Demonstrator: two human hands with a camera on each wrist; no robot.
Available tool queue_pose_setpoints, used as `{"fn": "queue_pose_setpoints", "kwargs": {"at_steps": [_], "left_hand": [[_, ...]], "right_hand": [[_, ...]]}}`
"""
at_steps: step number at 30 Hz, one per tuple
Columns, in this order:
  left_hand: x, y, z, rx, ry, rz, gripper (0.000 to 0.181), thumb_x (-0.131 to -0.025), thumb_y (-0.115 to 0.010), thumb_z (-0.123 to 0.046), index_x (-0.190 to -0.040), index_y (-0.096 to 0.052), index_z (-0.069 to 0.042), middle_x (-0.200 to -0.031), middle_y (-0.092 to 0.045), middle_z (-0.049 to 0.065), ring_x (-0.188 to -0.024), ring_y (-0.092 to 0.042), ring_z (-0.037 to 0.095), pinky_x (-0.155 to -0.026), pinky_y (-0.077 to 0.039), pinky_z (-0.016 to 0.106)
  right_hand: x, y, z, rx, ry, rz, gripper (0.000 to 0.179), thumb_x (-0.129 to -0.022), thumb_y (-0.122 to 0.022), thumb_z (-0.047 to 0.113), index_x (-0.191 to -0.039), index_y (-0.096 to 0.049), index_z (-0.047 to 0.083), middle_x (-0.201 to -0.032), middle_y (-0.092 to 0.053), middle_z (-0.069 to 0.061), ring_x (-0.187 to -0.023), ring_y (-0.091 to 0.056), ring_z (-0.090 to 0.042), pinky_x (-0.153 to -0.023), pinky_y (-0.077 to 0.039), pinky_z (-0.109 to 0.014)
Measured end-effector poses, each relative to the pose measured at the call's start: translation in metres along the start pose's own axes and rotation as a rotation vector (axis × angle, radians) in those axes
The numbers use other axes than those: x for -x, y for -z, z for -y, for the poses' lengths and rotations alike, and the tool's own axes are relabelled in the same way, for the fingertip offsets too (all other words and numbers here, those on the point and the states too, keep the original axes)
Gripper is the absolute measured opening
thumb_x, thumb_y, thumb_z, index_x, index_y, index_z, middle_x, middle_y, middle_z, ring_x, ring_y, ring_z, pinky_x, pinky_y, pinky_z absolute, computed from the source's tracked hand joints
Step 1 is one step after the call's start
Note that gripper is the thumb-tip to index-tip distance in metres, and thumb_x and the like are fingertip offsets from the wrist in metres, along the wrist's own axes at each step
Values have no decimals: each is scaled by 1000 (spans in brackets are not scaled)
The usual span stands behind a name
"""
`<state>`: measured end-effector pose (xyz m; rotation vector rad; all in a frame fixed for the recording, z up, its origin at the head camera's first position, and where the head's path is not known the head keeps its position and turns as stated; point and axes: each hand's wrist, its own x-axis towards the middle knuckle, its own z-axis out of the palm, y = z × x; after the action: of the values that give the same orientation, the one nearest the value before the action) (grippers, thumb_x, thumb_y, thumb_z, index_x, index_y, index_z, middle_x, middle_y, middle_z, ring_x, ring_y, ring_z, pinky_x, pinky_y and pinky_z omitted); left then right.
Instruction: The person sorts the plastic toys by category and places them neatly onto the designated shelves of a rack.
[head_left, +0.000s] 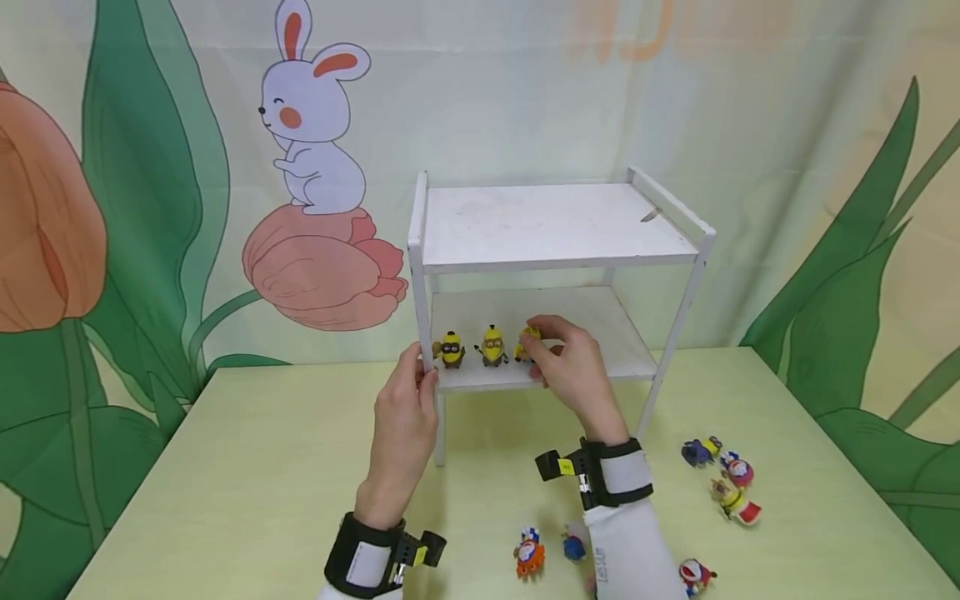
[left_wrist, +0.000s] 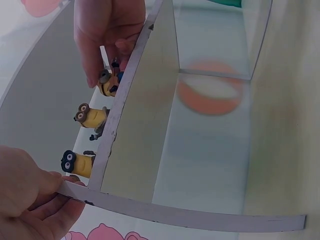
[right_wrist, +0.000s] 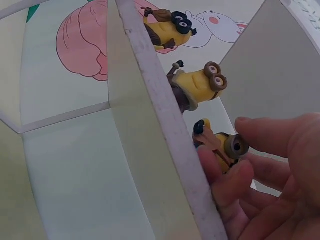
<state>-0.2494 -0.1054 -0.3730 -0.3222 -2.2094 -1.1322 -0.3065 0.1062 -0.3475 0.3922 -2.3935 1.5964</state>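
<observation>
A small white two-tier shelf (head_left: 555, 223) stands on the table. My left hand (head_left: 403, 429) grips its front left post, thumb and fingers on either side of the edge in the left wrist view. On the lower board, a dark-goggled Minion figure (head_left: 452, 353) stands at the left end, and a second Minion figure (head_left: 492, 348) stands beside it. To the right of these, my right hand (head_left: 576, 371) pinches a third Minion figure (right_wrist: 227, 147), a one-eyed one, at the board's front edge. The fingers partly cover it in the head view.
On the table at right lie a blue-and-yellow figure (head_left: 701, 451), a pink-and-white figure (head_left: 738, 472) and a red-caped figure (head_left: 738, 503). Closer in are an orange figure (head_left: 529, 555), a blue figure (head_left: 573, 546) and a red-and-white figure (head_left: 695, 575). A printed curtain (head_left: 495, 100) hangs behind.
</observation>
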Motion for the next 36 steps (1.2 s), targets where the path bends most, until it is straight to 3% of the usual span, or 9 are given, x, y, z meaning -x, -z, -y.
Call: {"fn": "queue_pose_setpoints", "kwargs": {"at_steps": [7, 12, 17, 24, 29, 36], "left_hand": [[1, -1, 2, -2, -8, -4, 37, -96, -57, 5, -131, -48, 3, -104, -63, 19, -84, -63, 27, -72, -58, 34], [1, -1, 2, 1, -6, -2, 37, -96, -57, 5, -131, -48, 3, -103, -63, 18, -82, -63, 28, -71, -57, 34], [1, -1, 2, 2, -4, 1, 38, -95, -58, 5, -131, -48, 4, -104, -63, 19, -83, -63, 28, -71, -58, 34], [1, 0, 0, -3, -16, -7, 37, -95, -57, 5, -131, -48, 4, -103, -64, 19, -82, -63, 28, -71, -58, 34], [0, 1, 0, -9, -22, -8, 36, -96, -56, 4, -131, -48, 4, -105, -64, 20, -84, -63, 26, -73, -58, 35], [0, 0, -1, -8, -15, -7, 36, -96, -56, 4, -131, -48, 5, -110, -64, 22, -88, -65, 28, -75, -58, 36]], "right_hand": [[1, 0, 0, -4, -8, -11, 36, -96, -64, 23, -127, -61, 4, -115, -63, -12, -58, -62, -22, -49, -51, -32], [2, 1, 1, 3, -23, -3, 39, -97, -64, 25, -129, -59, 5, -116, -63, -12, -58, -62, -22, -54, -54, -42], [6, 5, 6, 15, -34, 14, 39, -98, -61, 27, -132, -57, 6, -119, -61, -13, -60, -63, -22, -55, -56, -38], [13, 20, 15, 146, -36, 51, 47, -100, -57, 35, -137, -52, 8, -126, -59, -14, -61, -64, -19, -60, -55, -34], [22, 34, 23, 224, -50, 108, 50, -99, -56, 42, -139, -50, 11, -133, -55, -15, -71, -66, -19, -65, -55, -33], [40, 57, 31, 343, -10, 175, 44, -104, -50, 34, -138, -52, 7, -132, -57, -14, -84, -66, -20, -69, -53, -36]]}}
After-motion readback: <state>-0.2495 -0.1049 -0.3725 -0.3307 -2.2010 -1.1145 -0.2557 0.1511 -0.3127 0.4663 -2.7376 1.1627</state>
